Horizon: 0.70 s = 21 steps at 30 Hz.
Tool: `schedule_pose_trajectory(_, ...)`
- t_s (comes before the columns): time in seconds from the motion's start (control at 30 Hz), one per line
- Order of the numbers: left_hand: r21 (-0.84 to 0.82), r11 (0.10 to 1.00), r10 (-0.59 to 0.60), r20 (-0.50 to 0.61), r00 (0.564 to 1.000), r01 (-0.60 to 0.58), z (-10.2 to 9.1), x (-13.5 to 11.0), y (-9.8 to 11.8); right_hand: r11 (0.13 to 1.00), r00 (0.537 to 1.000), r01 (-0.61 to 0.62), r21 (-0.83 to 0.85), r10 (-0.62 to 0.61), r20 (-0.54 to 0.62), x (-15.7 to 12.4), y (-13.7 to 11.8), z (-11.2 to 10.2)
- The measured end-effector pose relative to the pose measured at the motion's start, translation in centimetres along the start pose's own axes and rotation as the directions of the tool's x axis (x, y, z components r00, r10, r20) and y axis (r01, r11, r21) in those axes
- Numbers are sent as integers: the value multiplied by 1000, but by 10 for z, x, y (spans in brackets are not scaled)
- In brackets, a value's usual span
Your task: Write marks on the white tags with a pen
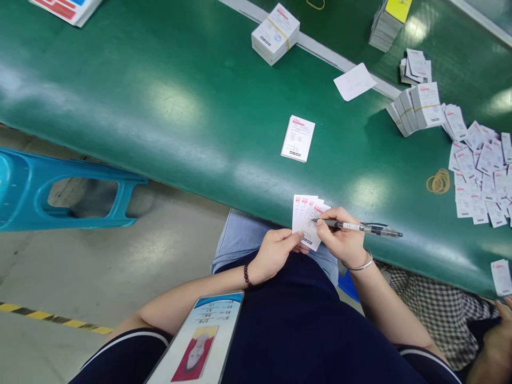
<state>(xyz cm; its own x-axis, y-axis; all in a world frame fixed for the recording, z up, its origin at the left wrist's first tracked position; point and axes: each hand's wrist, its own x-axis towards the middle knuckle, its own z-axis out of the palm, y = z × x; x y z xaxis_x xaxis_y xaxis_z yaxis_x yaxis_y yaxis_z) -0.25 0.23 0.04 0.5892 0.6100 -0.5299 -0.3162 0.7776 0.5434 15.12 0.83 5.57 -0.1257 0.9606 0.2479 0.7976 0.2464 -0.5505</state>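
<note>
My left hand (275,250) and my right hand (341,240) together hold a fanned bunch of small white printed cards (307,214) at the near edge of the green table (168,106). The left fingers pinch the cards from below. In my right hand there is also a pen (366,228), lying across the fingers and pointing right, while its thumb presses on the cards. A single small stack of the same cards (298,138) lies on the table just beyond my hands.
Banded card bundles (416,106) and several loose cards (480,170) lie at the right, with rubber bands (438,181) beside them. Another bundle (275,33) and a blank slip (354,81) sit farther back. A blue plastic stool (48,186) stands left. A co-worker's hand (500,341) is at the bottom right.
</note>
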Motion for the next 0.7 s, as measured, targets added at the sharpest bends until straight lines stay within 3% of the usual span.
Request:
schedule_pose_trajectory(0.3, -2, 999, -32, -13, 999, 32, 2, -2, 4, 998, 999, 43, -43, -42, 26, 2, 2, 3)
schedule_pose_trajectory(0.7, 60, 998, 9, -6, 1000, -9, 0, -2, -1, 997, 998, 58, -50, -57, 22, 0, 2, 3)
